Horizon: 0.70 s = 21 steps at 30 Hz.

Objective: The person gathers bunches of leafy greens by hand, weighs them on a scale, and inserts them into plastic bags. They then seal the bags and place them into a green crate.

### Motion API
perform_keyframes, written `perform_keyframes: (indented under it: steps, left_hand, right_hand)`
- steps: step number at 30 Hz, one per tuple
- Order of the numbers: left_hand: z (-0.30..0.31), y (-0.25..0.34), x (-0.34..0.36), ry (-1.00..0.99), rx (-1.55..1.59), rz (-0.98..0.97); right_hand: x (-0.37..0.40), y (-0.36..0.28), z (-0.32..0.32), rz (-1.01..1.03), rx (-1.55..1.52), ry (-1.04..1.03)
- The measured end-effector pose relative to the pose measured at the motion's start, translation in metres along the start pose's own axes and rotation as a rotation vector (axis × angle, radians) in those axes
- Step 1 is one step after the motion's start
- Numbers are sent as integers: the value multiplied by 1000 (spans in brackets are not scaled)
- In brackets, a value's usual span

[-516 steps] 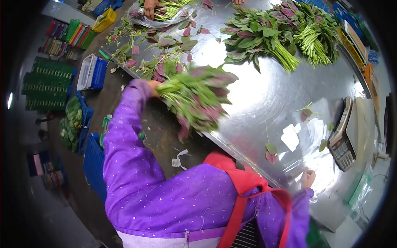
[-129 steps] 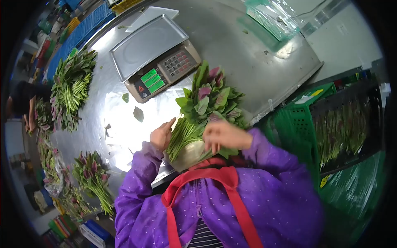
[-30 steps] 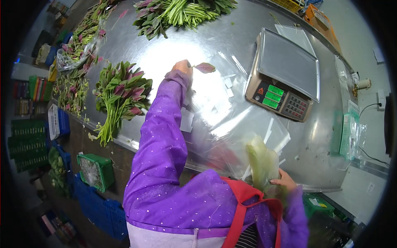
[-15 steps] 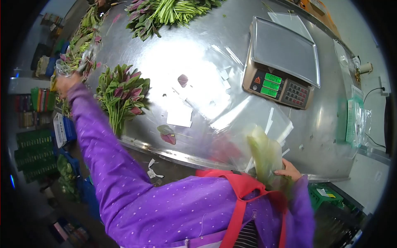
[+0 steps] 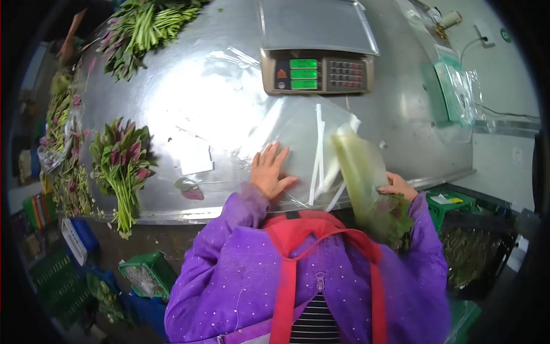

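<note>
The head view shows the right hand (image 5: 401,186) grasping a plastic-wrapped bunch (image 5: 361,178) at the tabletop's (image 5: 409,123) near edge, its pale stem end over the metal and its leafy end hanging past that edge. The left hand (image 5: 269,172) lies palm down with fingers spread, grasping nothing, on clear plastic sheets (image 5: 286,123) by the same edge. White strips (image 5: 318,157) lie between the hands. Farther from that edge stands a lit scale (image 5: 318,74); a loose bunch (image 5: 121,163) lies toward the left, stems crossing the near edge.
</note>
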<state>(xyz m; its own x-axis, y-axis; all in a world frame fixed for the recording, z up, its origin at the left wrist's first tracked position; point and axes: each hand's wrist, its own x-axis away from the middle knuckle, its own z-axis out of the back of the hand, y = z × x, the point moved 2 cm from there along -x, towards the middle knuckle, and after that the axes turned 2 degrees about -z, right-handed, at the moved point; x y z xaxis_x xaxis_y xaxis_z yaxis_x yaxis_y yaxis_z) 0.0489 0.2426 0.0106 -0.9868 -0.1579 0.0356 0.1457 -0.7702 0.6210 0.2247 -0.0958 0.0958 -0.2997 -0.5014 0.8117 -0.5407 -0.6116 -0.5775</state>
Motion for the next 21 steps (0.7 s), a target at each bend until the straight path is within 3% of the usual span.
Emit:
perform_keyframes:
  steps: [5, 7, 8, 11, 12, 15, 18, 21]
  left_hand:
    - [17, -63, -46, -161, -250, -455]
    - [47, -67, -52, -268, -374, -325]
    - [58, -56, -46, -113, -408, -361]
    - [29, -15, -24, 51, 12, -178]
    - [12, 0, -20, 180, -4, -151]
    - [-25, 16, -17, 362, -49, 174]
    - [-44, 6, -14, 482, -97, 280]
    - [-47, -10, -15, 441, 26, 324]
  right_hand:
    - [38, 29, 22, 57, -146, 101]
    - [36, 44, 24, 83, -117, 88]
    - [33, 48, 25, 99, -101, 76]
    - [20, 52, 22, 56, -92, 14]
    - [16, 48, 21, 60, -76, -21]
    - [4, 28, 19, 46, -9, -85]
    - [-14, 12, 22, 93, 90, -145]
    - [-22, -13, 8, 94, 166, -184]
